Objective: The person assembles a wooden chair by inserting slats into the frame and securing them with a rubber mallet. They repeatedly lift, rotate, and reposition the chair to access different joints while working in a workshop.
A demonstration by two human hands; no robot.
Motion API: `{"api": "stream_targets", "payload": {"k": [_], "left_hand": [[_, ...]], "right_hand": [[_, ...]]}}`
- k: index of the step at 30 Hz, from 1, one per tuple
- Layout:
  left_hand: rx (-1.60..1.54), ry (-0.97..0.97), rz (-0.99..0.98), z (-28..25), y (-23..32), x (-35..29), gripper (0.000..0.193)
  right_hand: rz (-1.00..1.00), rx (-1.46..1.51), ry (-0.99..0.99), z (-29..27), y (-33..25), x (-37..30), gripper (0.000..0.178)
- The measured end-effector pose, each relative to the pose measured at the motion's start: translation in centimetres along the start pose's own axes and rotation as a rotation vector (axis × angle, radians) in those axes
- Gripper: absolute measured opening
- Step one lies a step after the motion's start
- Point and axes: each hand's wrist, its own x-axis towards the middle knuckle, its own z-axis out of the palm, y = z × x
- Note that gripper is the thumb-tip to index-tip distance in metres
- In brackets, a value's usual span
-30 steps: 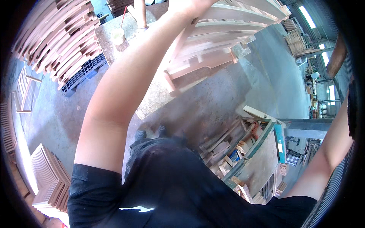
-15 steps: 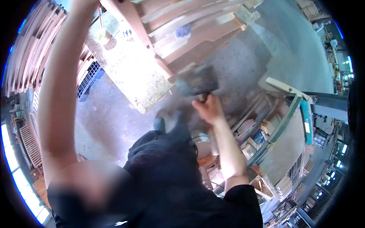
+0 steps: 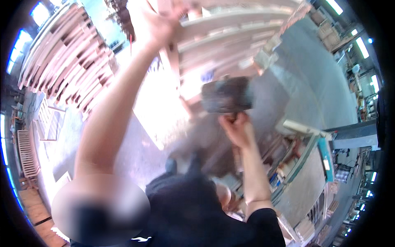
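My right hand (image 3: pixel 239 129) is closed round the handle of a mallet with a big dark block-shaped head (image 3: pixel 227 94). The mallet head is raised in front of me, beside the near edge of a slatted wooden frame (image 3: pixel 230 28). At the upper left, my left hand (image 3: pixel 158 26) reaches out to the corner of this frame and seems to touch it. Its fingers are smeared by motion, so their grip does not show. The frame has several pale parallel slats and rests at least partly on a brightly lit worktable (image 3: pixel 158 111).
Long wooden pieces (image 3: pixel 61 57) are stacked high at the left. Right of me stands a green-edged bench or rack (image 3: pixel 306 158) with timber and tools about it. A small purple-blue thing (image 3: pixel 207 75) lies by the slats. A grey beam (image 3: pixel 354 136) juts in from the right.
My left hand has come into view at the frame's corner, its arm swinging right. The mallet in my right hand appears slightly further right and lower. The whole view has tilted.
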Motion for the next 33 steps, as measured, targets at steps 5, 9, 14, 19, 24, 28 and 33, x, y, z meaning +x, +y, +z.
{"api": "stream_targets", "payload": {"k": [5,9,14,19,24,28,33], "left_hand": [[-0.114,0.141,0.079,0.2,-0.2,0.0,0.08],[-0.149,0.107,0.005,0.5,0.2,0.0,0.078],[-0.223,0.076,0.018,-0.8,0.4,-0.6,0.071],[-0.221,0.052,-0.007,-1.3,0.4,-0.7,0.068],[-0.191,0.011,-0.064,-1.6,0.1,-0.5,0.068],[-0.309,0.181,0.252,-0.2,-0.8,-0.4,0.078],[-0.213,0.133,0.049,-0.5,-1.8,-0.1,0.072]], "right_hand": [[-0.031,-0.458,0.469,-15.6,-19.4,7.5,0.052],[-0.609,-0.836,0.643,-25.5,-32.9,10.8,0.048],[-0.607,-1.019,0.653,-27.7,-38.9,7.3,0.046],[-0.609,-1.071,0.508,-21.9,-39.6,12.2,0.044],[-0.589,-1.105,0.273,-10.3,-37.9,19.9,0.041],[-0.595,-1.139,0.151,-8.5,-38.6,21.5,0.04],[-0.654,-1.074,0.326,-15.0,-38.7,16.9,0.038]]}}
